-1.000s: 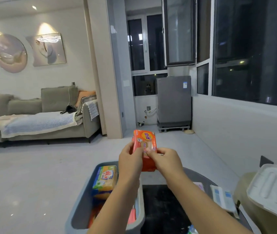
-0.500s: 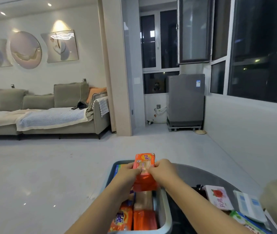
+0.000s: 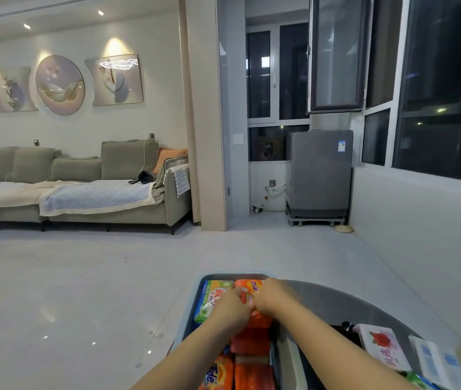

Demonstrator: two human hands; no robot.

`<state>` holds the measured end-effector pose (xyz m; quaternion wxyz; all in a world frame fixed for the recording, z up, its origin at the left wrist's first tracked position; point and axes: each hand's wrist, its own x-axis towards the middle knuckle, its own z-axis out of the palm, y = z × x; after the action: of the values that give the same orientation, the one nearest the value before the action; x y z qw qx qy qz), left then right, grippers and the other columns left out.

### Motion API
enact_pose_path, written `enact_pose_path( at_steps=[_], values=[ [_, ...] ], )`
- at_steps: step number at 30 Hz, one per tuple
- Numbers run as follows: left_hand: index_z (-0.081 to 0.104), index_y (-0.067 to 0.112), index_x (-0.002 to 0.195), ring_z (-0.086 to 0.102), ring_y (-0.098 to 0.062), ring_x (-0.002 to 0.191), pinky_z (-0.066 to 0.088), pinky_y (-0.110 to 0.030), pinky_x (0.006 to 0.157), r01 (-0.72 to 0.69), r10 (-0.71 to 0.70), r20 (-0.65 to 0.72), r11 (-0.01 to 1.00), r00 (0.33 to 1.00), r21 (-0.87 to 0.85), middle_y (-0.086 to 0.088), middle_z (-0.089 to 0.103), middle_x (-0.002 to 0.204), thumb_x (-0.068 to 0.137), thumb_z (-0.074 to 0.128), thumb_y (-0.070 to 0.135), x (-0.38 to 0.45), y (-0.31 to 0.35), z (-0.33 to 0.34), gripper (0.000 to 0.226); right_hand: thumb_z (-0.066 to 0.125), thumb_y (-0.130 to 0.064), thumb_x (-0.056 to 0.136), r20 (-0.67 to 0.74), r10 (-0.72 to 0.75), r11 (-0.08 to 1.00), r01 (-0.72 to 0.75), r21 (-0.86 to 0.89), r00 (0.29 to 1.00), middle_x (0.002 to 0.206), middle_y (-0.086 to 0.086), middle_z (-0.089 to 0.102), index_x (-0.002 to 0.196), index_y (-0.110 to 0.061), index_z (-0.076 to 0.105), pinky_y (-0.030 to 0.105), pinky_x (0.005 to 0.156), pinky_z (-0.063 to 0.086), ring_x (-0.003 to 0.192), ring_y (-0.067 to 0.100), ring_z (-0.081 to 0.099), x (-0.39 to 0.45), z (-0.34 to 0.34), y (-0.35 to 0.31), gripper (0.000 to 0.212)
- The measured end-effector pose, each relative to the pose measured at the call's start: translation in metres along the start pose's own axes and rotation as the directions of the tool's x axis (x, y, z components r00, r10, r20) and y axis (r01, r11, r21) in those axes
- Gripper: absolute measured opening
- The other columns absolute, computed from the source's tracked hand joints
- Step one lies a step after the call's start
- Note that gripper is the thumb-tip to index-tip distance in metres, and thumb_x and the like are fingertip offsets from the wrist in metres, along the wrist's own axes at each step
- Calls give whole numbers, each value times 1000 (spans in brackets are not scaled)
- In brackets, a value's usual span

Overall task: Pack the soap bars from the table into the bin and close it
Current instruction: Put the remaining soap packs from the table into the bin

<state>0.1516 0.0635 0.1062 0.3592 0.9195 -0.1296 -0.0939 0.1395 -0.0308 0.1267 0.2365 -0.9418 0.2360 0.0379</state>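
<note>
While both hands meet over the far end of the grey bin, 1 orange soap bar is pinched between them, standing inside the bin against its far wall. Left of the left hand stands a yellow-and-green soap bar, tilted against the far left corner, its wrapper printed in red with a blue edge. Nearer the camera, under the left forearm, lies an orange Tide bar, and beside it more orange-red bars fill the right side of the bin. The held bar is orange with a yellow panel and glossy film. The left hand is curled closed, fingertips gripping the bar's left edge; the right hand is likewise curled, gripping the right edge, so that the knuckles of the 2 hands almost touch. Right of the right forearm, on the dark round table, lie a white bar with a red rose and a white-and-blue bar, both outside the bin.
</note>
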Motion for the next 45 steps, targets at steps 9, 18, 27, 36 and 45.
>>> enact_pose_path(
  at_steps=[9,18,27,36,45],
  values=[
    [31,14,148,33,-22,141,30,-30,111,-9,-9,-115,988,993,-153,-3,32,155,97,49,21,-2,-8,7,55,49,-11,90,-7,-33,996,33,84,999,93,16,65,85,-6,48,25,42,40,72,29,65,-3,-5,4,7],
    [34,14,146,42,-21,135,38,-28,105,-41,31,-172,998,985,-56,-6,42,149,96,51,17,-8,-7,10,54,45,-11,92,-157,-163,951,197,236,974,83,10,62,88,-9,65,25,52,46,56,20,51,-17,5,23,20],
    [45,16,140,48,-16,130,41,-25,100,-167,124,-307,979,944,-118,-2,51,143,94,54,24,-18,-11,5,48,53,-19,92,-245,-244,793,338,506,938,102,1,65,124,-15,57,12,42,46,46,6,59,-21,5,51,33],
    [60,25,122,57,8,91,42,0,63,-308,196,-360,907,912,-286,20,62,103,94,51,25,-56,13,28,29,56,-22,91,-342,-287,609,446,656,895,95,-9,68,107,-22,66,18,60,51,91,7,64,-52,-3,85,19],
    [57,30,119,53,6,101,42,-4,73,-407,309,-313,855,898,-322,16,58,115,95,50,22,-75,63,89,27,57,-21,90,-460,-164,610,456,648,873,92,-8,71,101,-28,65,14,62,45,89,6,66,-71,-18,159,15]
  ],
)
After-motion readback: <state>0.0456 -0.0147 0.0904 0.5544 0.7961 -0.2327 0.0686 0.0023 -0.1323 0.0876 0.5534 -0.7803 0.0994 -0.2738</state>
